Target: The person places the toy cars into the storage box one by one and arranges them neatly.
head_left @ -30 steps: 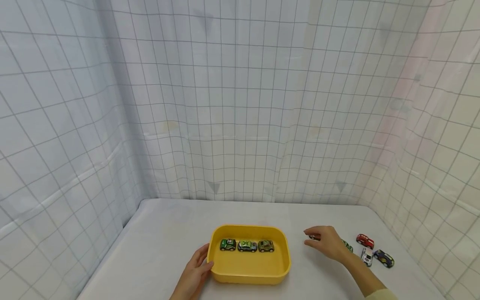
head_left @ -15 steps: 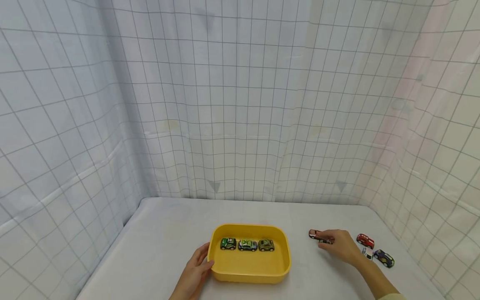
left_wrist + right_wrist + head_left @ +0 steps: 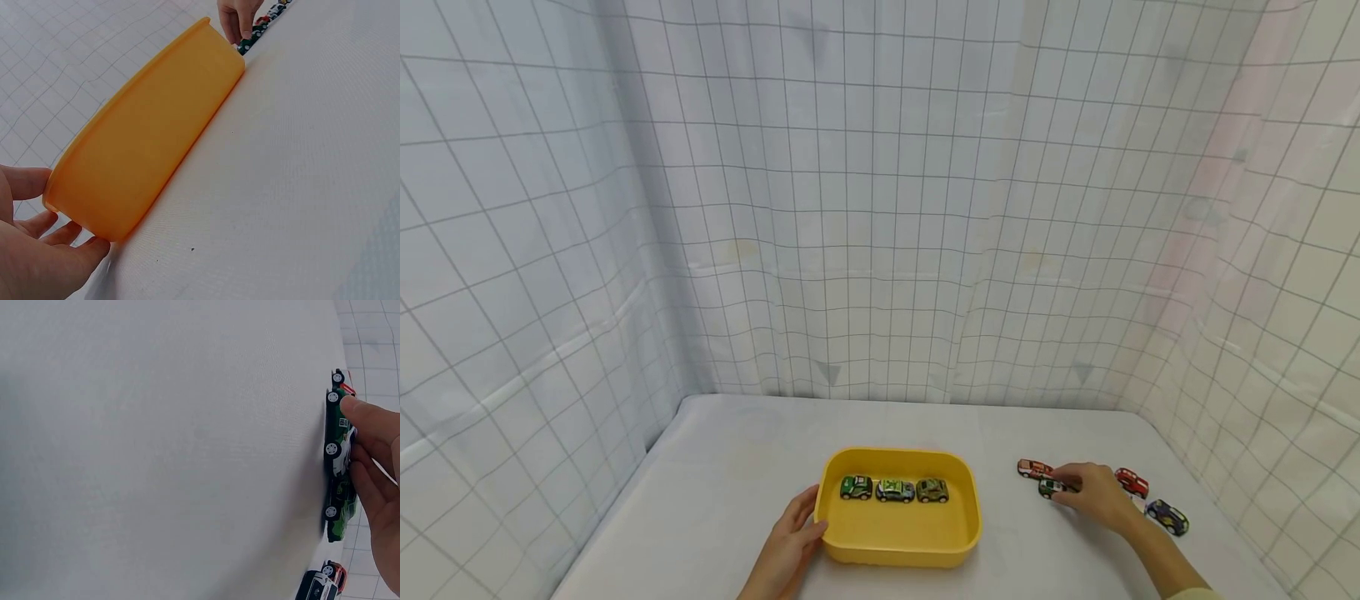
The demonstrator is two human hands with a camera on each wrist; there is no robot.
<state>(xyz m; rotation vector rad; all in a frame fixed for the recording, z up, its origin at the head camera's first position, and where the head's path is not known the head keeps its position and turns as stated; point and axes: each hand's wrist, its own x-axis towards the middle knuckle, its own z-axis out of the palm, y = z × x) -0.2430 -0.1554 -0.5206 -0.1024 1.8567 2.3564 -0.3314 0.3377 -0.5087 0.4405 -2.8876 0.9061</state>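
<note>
My left hand [image 3: 786,537] grips the left wall of a yellow plastic bin [image 3: 898,558], thumb at the rim and the other fingers against the outside, as the left wrist view shows. Inside stand a green toy car [image 3: 856,487], a blue-and-lime one [image 3: 896,491] and a camouflage one [image 3: 932,491] in a row. To the right, my right hand [image 3: 1097,496] pinches a green-and-white toy car [image 3: 339,434] low over the table. A red-and-white toy car [image 3: 1033,468] lies just beyond it. Another green car [image 3: 340,509] sits behind the pinched one in the right wrist view.
Farther right are a red toy car [image 3: 1132,482] and a dark blue-and-yellow one [image 3: 1167,517]. A white car [image 3: 317,587] shows in the right wrist view, mostly hidden by the forearm from above. Gridded white curtains [image 3: 880,250] enclose the table [image 3: 730,475].
My right hand has moved right from beside the red-and-white car, uncovering it, and now has the green-and-white car between its fingers. My left hand and the bin have stayed put.
</note>
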